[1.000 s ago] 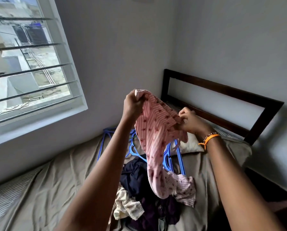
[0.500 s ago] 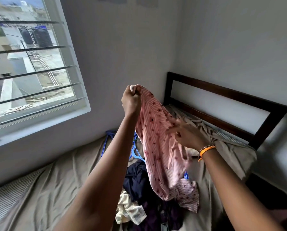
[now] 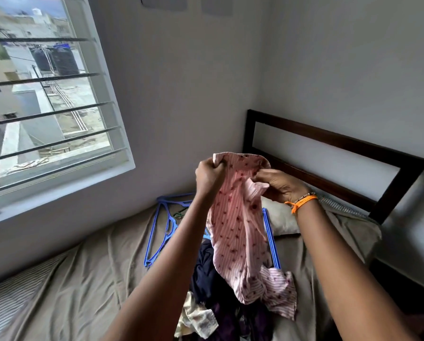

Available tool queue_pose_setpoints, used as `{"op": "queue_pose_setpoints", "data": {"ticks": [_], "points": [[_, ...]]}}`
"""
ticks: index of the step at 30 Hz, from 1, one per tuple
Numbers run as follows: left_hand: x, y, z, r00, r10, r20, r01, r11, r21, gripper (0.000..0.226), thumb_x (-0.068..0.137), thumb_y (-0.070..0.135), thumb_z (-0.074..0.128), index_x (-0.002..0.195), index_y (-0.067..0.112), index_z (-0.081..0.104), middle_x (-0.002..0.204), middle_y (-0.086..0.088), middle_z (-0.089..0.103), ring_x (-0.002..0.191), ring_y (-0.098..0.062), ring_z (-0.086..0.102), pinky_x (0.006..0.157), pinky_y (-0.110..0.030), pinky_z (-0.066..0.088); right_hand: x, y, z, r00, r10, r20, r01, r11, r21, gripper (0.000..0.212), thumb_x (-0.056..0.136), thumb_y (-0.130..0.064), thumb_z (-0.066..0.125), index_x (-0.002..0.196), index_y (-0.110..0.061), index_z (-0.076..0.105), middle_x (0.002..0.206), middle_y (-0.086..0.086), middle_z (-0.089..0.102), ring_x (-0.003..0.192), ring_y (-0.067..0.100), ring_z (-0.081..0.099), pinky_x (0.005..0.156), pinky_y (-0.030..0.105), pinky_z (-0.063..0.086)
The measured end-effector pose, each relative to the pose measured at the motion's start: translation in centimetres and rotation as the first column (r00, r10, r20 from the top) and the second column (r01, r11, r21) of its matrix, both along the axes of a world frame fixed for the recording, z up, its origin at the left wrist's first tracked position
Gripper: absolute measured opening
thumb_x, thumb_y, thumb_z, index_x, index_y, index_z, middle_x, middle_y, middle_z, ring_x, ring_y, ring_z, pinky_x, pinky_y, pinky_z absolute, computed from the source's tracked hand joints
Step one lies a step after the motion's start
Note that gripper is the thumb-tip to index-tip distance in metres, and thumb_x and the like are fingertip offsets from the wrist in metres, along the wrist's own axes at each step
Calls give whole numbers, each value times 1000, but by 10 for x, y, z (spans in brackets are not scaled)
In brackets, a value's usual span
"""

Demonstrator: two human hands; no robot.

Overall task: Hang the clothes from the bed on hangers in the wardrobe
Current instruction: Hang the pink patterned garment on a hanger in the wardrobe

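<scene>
Now both hands pinch the pink striped cotton shirt (image 3: pixel 238 232) above the bed (image 3: pixel 83 279): left hand (image 3: pixel 209 177), right hand (image 3: pixel 278 185); it hangs down long, blue plastic hangers (image 3: pixel 166 222) nearer the left

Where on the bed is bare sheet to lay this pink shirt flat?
Bare sheet lies between the window wall and the blue hangers. A narrower strip lies between the pillow and the bed's right edge. The middle is crowded with the clothes pile under the pink shirt.

A pink striped garment (image 3: pixel 238 232) with dark red spots hangs mid-frame, its lower end on the dark clothes pile (image 3: pixel 211 279); blue hangers (image 3: pixel 161 232) lie behind on the bed (image 3: pixel 83 286).
</scene>
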State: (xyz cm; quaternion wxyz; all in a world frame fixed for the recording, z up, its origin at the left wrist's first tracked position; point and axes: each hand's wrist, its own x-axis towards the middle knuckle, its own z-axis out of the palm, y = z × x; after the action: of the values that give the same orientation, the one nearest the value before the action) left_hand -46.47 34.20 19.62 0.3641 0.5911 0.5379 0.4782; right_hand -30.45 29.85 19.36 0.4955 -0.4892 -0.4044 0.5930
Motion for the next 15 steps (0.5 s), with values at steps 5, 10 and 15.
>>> {"op": "queue_pose_setpoints", "data": {"ticks": [5,10,15], "points": [[8,-19,-2,882,-442,162,442,896,36,21,89,29,64,93,10,71,79,0,64,75,-9,55,71,-27,46,-24,17,12,991,-101,-86,107,992,72,32,94,0,43,76,-3,70,65,6,70,57,12,66,54,20,54],[3,-11,-12,798,-589,132,574,808,133,68,57,3,77,120,8,52,107,5,67,103,-12,62,93,-31,51,-18,14,27,995,-97,12,96,995,19,24,94,-14,45,116,-7,54,75,8,67,53,11,64,51,21,53],[8,-5,5,935,-331,128,307,935,180,12,68,6,52,67,18,52,55,16,51,53,9,41,53,-23,34,7,11,21,880,-449,156,378,860,342,48,86,-6,61,132,-5,48,87,4,63,76,9,62,80,25,51]]}}
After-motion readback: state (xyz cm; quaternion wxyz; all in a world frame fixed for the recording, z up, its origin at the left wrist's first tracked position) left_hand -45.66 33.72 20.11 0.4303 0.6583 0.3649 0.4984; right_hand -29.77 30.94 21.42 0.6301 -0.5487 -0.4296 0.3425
